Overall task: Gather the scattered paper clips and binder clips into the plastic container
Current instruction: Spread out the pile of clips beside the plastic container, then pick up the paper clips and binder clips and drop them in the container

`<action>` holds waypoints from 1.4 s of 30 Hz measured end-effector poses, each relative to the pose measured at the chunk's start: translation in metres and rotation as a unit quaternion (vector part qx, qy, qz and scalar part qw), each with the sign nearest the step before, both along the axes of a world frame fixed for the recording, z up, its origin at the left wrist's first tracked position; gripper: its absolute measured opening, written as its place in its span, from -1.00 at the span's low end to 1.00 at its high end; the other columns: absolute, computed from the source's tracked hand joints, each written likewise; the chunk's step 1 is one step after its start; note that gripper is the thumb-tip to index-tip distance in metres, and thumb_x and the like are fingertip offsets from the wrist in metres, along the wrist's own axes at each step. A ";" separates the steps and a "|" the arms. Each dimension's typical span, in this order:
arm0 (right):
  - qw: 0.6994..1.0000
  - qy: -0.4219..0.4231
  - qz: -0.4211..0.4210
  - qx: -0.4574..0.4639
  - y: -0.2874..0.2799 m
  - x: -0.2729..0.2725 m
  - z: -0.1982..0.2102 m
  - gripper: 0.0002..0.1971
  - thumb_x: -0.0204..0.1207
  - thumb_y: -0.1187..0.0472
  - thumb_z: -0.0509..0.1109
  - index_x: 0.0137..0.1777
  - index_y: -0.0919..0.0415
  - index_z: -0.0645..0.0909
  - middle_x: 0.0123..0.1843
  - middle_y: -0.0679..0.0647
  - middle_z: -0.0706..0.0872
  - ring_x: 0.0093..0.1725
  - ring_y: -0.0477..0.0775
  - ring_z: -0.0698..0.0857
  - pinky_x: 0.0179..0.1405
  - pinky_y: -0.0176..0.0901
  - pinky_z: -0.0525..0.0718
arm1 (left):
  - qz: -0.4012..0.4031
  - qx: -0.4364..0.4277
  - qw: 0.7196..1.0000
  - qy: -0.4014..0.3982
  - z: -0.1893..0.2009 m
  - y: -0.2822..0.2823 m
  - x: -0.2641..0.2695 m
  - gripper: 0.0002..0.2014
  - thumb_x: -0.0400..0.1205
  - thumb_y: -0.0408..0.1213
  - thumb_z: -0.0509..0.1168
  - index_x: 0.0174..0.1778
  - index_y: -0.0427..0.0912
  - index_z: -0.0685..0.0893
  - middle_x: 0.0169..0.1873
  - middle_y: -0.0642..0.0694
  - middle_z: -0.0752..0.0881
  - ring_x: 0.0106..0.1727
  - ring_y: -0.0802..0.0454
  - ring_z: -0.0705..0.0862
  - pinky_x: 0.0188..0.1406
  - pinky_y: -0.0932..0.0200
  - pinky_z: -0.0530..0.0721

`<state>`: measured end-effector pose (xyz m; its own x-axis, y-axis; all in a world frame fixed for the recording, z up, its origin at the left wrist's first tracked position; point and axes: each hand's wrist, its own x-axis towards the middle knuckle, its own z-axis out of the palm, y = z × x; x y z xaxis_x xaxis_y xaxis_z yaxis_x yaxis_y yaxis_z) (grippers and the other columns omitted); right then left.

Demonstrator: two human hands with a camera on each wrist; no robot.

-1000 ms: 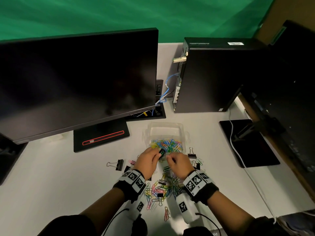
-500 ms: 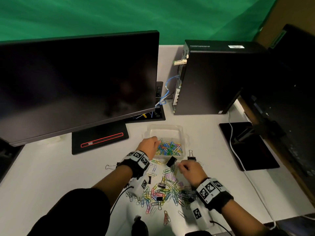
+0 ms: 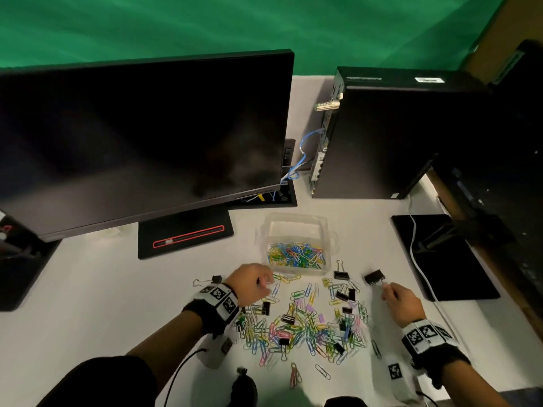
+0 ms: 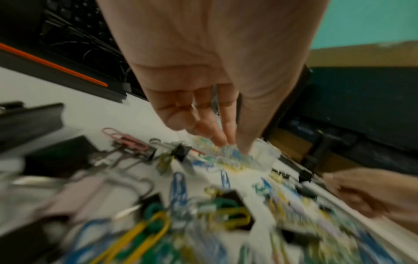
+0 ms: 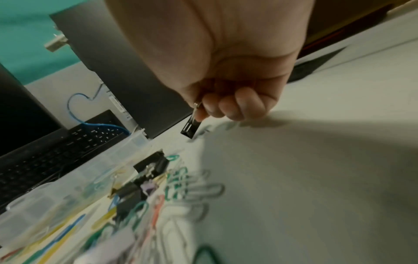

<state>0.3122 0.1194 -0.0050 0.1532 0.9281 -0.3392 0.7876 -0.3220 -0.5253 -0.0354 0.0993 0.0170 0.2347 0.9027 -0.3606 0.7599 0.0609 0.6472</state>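
Right hand (image 3: 404,304): pinches the wire handle of a black binder clip (image 3: 374,277).
Left hand (image 3: 252,282): fingers loose over paper clips (image 3: 299,324), holding nothing I can see.
Container (image 3: 296,223): just past the pile.
Risk: the dangling clip may slip and drop.
Room: bare bench (image 3: 88,304) left; mat (image 3: 440,259) close right.

No readable text — the white label (image 3: 428,80) on the computer tower (image 3: 382,136) is blurred.

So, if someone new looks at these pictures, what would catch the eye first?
Probably the bright heap of paper clips and black binder clips spread on the white desk between the two hands. Just behind it stands the clear plastic container, partly filled with colored clips. The right hand pinches the wire handle of one binder clip.
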 end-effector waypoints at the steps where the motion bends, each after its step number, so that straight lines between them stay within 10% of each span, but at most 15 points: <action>1: 1.000 0.005 0.001 -0.004 -0.002 -0.001 -0.003 -0.61 0.66 0.05 0.10 -0.38 0.14 0.49 -0.34 0.16 0.63 -0.24 0.20 0.59 -0.24 -0.12 0.37 | -0.040 -0.012 0.999 0.030 -0.001 -0.007 -0.001 -0.76 0.51 -0.20 0.40 0.09 -0.10 0.65 -0.15 0.06 0.57 -0.08 0.04 0.59 0.00 0.22 0.55; 11: 0.999 0.027 -0.030 0.011 -0.008 -0.017 0.001 -0.85 0.49 0.19 0.39 -0.28 0.06 0.51 -0.44 0.00 0.59 -0.35 0.08 0.57 -0.36 -0.18 0.41 | -0.083 0.021 0.987 0.139 -0.016 -0.029 0.012 -0.63 0.51 -0.10 0.40 0.17 -0.15 0.55 0.16 -0.11 0.54 0.18 -0.06 0.58 0.16 0.07 0.56; 17: 0.990 0.032 0.124 0.058 -0.022 -0.057 0.015 -0.88 0.45 0.26 0.40 -0.15 0.05 0.51 -0.52 -0.06 0.53 -0.51 -0.08 0.49 -0.51 -0.30 0.39 | 0.047 0.036 0.997 -0.041 -0.014 -0.035 0.014 -0.77 0.51 -0.12 0.41 -0.01 -0.08 0.57 -0.02 -0.01 0.61 -0.22 0.12 0.59 -0.23 0.34 0.59; 24: 0.904 -0.039 0.425 -0.035 -0.022 -0.110 0.014 -0.24 0.20 -0.08 0.58 0.41 -0.04 0.38 0.32 0.02 0.40 0.34 0.00 0.37 0.35 -0.18 0.42 | 0.210 0.036 0.955 -0.205 -0.002 -0.037 -0.005 -0.89 0.63 -0.19 0.27 -0.02 -0.08 0.48 -0.09 -0.10 0.74 -0.16 0.08 0.70 -0.13 0.30 0.59; 30: 0.836 -0.065 0.544 -0.040 -0.028 -0.147 0.019 0.00 0.13 -0.13 0.62 0.54 -0.09 0.16 0.61 0.09 0.13 0.60 0.10 0.08 0.57 -0.03 0.14 | 0.241 0.071 0.965 -0.072 0.002 -0.052 -0.044 -0.82 0.58 -0.12 0.33 0.00 -0.09 0.53 -0.32 0.02 0.60 -0.23 0.03 0.61 -0.13 0.11 0.62; 36: 0.772 -0.126 0.622 -0.025 -0.044 -0.185 0.007 0.06 0.13 -0.16 0.60 0.56 -0.12 0.03 0.65 0.13 0.04 0.61 0.21 0.02 0.55 0.27 0.05 | 0.214 0.037 0.973 0.080 -0.016 -0.069 -0.081 -0.74 0.56 -0.12 0.34 0.08 -0.16 0.54 -0.11 -0.04 0.58 -0.08 0.03 0.54 -0.08 0.22 0.49; 42: 0.787 -0.069 0.613 -0.017 -0.046 -0.196 0.006 -0.37 0.32 -0.03 0.51 0.37 0.04 0.41 0.37 0.17 0.38 0.33 0.19 0.38 0.25 0.14 0.54 | 0.187 0.031 0.969 0.156 -0.022 -0.077 -0.080 -0.60 0.49 0.00 0.37 0.17 -0.07 0.50 0.09 -0.03 0.52 0.13 -0.03 0.51 0.16 0.09 0.55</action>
